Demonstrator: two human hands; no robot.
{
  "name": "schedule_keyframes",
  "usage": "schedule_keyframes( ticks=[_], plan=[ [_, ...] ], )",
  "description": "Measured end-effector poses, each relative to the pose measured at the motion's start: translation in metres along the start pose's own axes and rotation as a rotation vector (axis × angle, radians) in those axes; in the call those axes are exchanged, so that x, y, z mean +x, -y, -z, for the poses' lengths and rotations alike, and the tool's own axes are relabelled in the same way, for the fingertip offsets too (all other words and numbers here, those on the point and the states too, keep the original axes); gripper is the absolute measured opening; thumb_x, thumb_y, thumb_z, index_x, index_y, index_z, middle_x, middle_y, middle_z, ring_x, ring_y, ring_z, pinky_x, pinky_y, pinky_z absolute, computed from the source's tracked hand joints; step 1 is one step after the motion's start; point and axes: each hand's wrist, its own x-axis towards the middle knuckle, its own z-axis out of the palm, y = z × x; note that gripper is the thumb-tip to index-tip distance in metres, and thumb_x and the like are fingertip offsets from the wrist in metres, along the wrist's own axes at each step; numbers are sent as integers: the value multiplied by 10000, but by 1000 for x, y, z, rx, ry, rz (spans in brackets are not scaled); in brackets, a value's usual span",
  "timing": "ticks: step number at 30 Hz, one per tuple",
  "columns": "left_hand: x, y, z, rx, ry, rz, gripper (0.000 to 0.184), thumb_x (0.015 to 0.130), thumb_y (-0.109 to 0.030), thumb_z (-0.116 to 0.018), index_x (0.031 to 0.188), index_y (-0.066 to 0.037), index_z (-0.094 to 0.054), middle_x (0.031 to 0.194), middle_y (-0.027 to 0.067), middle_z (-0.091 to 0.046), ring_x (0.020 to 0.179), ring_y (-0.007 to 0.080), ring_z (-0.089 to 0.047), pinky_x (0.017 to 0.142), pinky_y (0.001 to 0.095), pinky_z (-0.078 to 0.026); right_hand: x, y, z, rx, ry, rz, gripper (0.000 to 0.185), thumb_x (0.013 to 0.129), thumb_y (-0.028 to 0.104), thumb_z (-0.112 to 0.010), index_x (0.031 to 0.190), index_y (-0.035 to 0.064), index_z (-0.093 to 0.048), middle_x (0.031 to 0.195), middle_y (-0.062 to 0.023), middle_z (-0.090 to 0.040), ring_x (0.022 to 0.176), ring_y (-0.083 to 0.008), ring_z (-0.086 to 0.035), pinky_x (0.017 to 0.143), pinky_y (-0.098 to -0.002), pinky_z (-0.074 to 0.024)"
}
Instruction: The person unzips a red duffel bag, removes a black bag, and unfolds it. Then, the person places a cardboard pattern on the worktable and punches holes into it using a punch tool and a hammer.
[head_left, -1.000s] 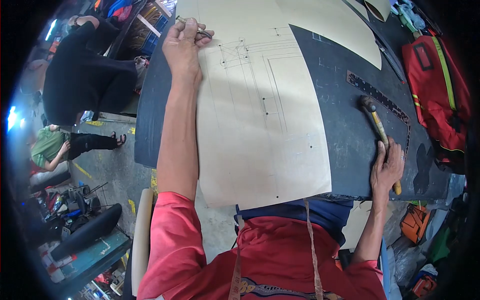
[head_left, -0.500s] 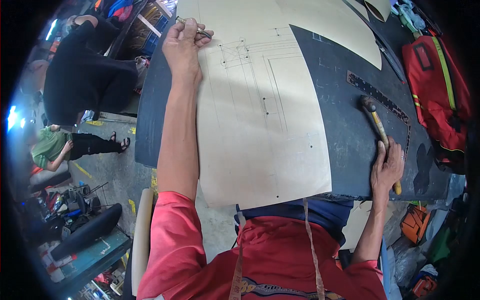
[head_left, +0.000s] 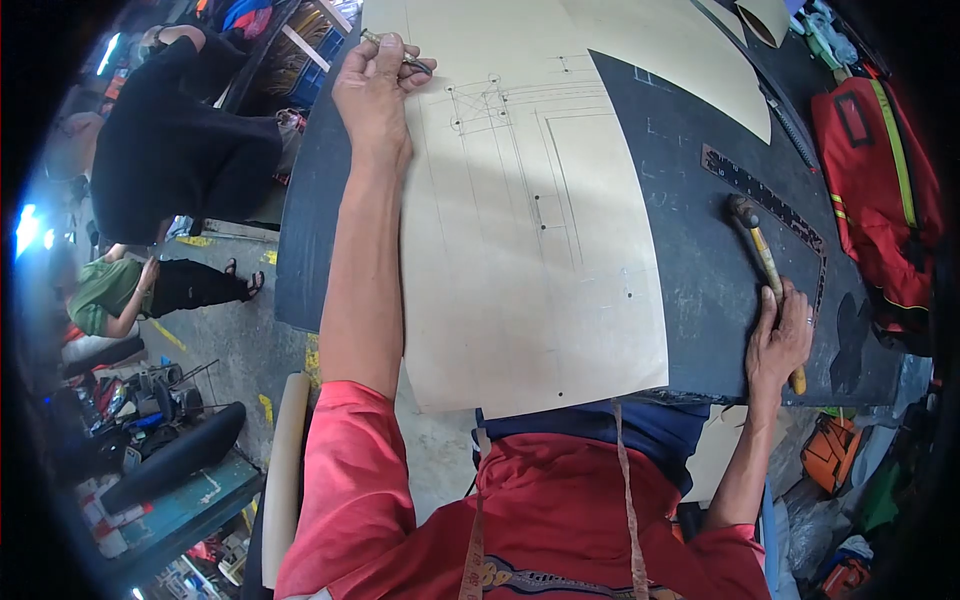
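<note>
My left hand (head_left: 376,100) is closed around a short metal tool that looks like a punch (head_left: 417,65), its dark tip poking out past the fingers. That hand is at the upper left edge of a large tan paper sheet (head_left: 500,320) with pencil lines and several small dark holes or dots. On the dark tabletop right of the sheet, my right hand (head_left: 782,335) grips the wooden handle of a hammer (head_left: 762,250). The hammer's dark head points away from me, near a metal L-shaped ruler (head_left: 765,195).
A red bag (head_left: 870,190) with a yellow stripe lies at the right of the dark table (head_left: 690,300). More tan sheet (head_left: 680,60) covers the far side. At the left are a person in black (head_left: 180,140) and another in green (head_left: 110,290).
The whole view shifts slightly, with the table and sheet a little further right. Both hands keep their grips. The person in green has moved their arms somewhat.
</note>
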Motion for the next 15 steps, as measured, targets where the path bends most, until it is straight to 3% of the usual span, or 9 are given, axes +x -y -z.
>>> schedule_keyframes(
  ticks=[15],
  plan=[
    [-2,-3,-1,13,3,-14,243,1010,-190,-706,1085,23,-619,932,113,-703,802,223,-752,675,258,-612,0,2,1,-3,18,-25,259,1039,250,-616,1212,71,-686,978,-110,-626,887,-304,-618,780,-412,-474]
  ],
)
